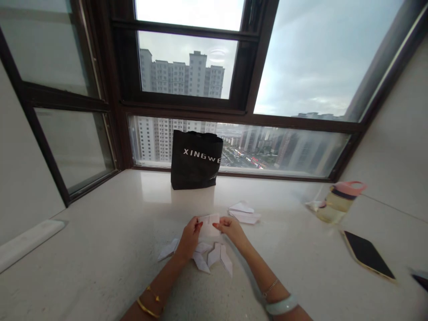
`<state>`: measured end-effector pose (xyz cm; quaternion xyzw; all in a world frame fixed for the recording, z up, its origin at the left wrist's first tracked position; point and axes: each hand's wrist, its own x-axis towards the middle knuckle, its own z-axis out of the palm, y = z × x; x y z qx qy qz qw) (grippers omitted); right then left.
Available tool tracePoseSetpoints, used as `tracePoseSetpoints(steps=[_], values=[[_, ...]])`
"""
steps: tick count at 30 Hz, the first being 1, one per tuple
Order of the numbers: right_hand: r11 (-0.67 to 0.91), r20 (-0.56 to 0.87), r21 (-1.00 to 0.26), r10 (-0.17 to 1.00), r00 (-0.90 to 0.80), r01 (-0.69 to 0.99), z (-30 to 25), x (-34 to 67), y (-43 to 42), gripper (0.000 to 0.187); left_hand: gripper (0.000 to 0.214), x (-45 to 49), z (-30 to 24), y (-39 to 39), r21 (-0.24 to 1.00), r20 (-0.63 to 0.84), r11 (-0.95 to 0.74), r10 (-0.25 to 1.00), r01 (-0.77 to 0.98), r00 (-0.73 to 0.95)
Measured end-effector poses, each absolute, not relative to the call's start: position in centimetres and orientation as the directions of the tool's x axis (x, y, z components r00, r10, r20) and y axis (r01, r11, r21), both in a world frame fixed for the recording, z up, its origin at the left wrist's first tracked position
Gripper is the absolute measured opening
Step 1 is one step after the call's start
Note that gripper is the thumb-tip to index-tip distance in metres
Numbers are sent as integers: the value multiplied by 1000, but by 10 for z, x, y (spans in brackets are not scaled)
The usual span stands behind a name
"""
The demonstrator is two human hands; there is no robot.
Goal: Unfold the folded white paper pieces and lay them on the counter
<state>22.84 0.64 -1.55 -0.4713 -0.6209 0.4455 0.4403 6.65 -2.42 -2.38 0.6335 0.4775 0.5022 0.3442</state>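
My left hand [190,237] and my right hand [232,229] both pinch a small white sheet of paper [209,224], held just above the pale stone ledge [100,240]. The left fingers grip its left edge, the right fingers its right edge. Below my hands lie several folded white paper pieces [214,257], fanned out on the ledge. Two more folded paper shapes [244,212] rest a little beyond my right hand.
A black paper bag [195,159] with white lettering stands against the window. A bottle with a pink lid [339,201] lies at the right, near a dark phone [368,255]. A white strip [28,240] sits at the left edge.
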Motion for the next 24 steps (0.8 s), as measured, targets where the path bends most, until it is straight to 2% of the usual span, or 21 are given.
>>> tracePoseSetpoints(steps=[4, 8, 13, 19, 24], values=[[69, 44, -946, 995, -85, 318, -8, 261, 1, 31, 20, 73, -21, -28, 926, 323, -336, 941, 171, 98], [-56, -21, -881, 997, 78, 469, -12, 315, -3, 29, 32, 71, -21, -27, 920, 349, -346, 937, 186, 15], [-158, -1, -714, 975, 224, 682, -19, 361, -4, 27, 31, 66, -18, -26, 887, 399, -376, 917, 268, -33], [-184, 28, -609, 967, 252, 772, -25, 363, 1, 26, 32, 61, -10, -32, 820, 549, -487, 818, 302, -170], [-222, 111, -462, 946, 304, 859, -32, 362, 2, 30, 34, 55, -7, -31, 808, 571, -492, 790, 322, -224]])
